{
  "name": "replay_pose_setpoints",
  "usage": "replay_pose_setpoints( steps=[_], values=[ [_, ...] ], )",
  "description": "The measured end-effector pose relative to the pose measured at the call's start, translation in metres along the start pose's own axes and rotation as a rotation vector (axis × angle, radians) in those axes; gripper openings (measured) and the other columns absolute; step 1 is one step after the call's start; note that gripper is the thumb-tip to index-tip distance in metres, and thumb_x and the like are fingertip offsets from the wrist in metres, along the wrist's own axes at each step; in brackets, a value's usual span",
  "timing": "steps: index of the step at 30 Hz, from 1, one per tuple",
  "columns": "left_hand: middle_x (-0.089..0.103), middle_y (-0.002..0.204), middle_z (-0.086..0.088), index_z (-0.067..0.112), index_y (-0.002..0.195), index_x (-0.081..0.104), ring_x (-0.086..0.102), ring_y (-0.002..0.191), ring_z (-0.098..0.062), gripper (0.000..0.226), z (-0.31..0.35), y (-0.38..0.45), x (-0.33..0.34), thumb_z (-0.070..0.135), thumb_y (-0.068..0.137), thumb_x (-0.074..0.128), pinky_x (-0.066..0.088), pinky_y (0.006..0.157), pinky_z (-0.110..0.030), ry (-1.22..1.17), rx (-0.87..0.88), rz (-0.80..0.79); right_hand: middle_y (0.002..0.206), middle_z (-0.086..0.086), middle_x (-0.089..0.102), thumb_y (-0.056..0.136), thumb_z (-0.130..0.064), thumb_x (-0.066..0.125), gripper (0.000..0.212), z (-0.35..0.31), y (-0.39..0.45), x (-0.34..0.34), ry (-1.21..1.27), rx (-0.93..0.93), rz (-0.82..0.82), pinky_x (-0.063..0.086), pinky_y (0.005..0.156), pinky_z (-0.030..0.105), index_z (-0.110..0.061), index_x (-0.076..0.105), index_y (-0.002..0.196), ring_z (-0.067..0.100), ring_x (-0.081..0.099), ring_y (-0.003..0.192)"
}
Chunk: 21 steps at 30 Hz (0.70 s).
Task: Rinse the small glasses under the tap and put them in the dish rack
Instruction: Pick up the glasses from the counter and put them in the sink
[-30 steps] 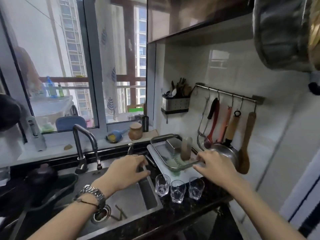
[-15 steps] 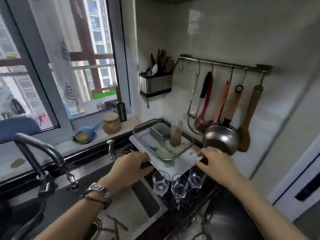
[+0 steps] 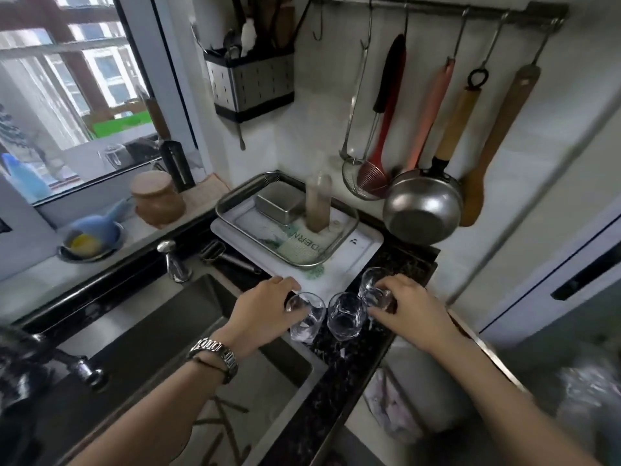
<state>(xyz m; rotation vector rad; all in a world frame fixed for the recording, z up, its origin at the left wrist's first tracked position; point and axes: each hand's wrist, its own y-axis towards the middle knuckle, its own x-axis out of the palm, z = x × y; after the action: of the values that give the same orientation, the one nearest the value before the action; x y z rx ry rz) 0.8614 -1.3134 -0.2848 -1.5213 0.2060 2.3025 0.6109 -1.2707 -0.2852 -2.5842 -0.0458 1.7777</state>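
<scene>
Both hands on small glasses at sink edge.
Left hand (image 3: pixel 265 309) fingers curled round left glass (image 3: pixel 304 317), grasping it at rim, just right of sink (image 3: pixel 188 334). Right hand (image 3: pixel 408 309) fingers pinching right glass (image 3: pixel 371 289) on black counter (image 3: pixel 339 361). Middle glass (image 3: pixel 346 316) upright between both sets of fingers, untouched. Beyond fingertips: steel dish rack (image 3: pixel 346 223) on white tray (image 3: pixel 366 243), holding metal tin (image 3: pixel 280 203) and bottle (image 3: pixel 317 203).
</scene>
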Motion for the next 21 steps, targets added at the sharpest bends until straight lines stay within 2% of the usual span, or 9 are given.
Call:
replay_pose_setpoints(
  steps=[6, 9, 16, 21],
  values=[
    [0.042, 0.139, 0.007, 0.027, 0.14, 0.038, 0.043, 0.127, -0.016, 0.075, -0.01, 0.027, 0.042, 0.06, 0.078, 0.065, 0.044, 0.095, -0.032, -0.092, -0.081, -0.023, 0.138, -0.004, 0.042, 0.075, -0.048, 0.075, 0.079, 0.012, 0.026, 0.043, 0.191, -0.015, -0.105, 0.044, 0.1, 0.033, -0.023, 0.038, 0.14, 0.016, 0.044, 0.127],
    [0.039, 0.142, 0.007, 0.027, 0.142, 0.036, 0.04, 0.13, -0.016, 0.084, -0.016, 0.038, 0.059, 0.059, 0.072, 0.071, 0.042, 0.099, -0.032, -0.148, -0.141, -0.008, 0.144, -0.007, 0.035, 0.071, -0.052, 0.076, 0.089, 0.014, 0.033, 0.062, 0.206, -0.021, -0.132, 0.043, 0.102, 0.036, -0.027, 0.031, 0.143, 0.016, 0.039, 0.132],
    [0.039, 0.141, 0.007, 0.03, 0.143, 0.032, 0.045, 0.127, -0.015, 0.093, -0.022, 0.044, 0.088, 0.058, 0.066, 0.077, 0.047, 0.096, -0.033, -0.219, -0.216, -0.076, 0.146, -0.007, 0.03, 0.07, -0.051, 0.077, 0.093, 0.019, 0.049, 0.085, 0.229, -0.058, -0.212, 0.04, 0.105, 0.036, -0.027, 0.026, 0.145, 0.016, 0.036, 0.134],
    [0.043, 0.135, 0.007, 0.034, 0.141, 0.032, 0.049, 0.121, -0.014, 0.09, -0.025, 0.04, 0.098, 0.049, 0.067, 0.08, 0.049, 0.09, -0.031, -0.278, -0.229, -0.043, 0.148, -0.006, 0.028, 0.071, -0.048, 0.078, 0.096, 0.022, 0.055, 0.088, 0.233, -0.052, -0.266, 0.037, 0.105, 0.033, -0.028, 0.023, 0.147, 0.015, 0.034, 0.135]
  ],
)
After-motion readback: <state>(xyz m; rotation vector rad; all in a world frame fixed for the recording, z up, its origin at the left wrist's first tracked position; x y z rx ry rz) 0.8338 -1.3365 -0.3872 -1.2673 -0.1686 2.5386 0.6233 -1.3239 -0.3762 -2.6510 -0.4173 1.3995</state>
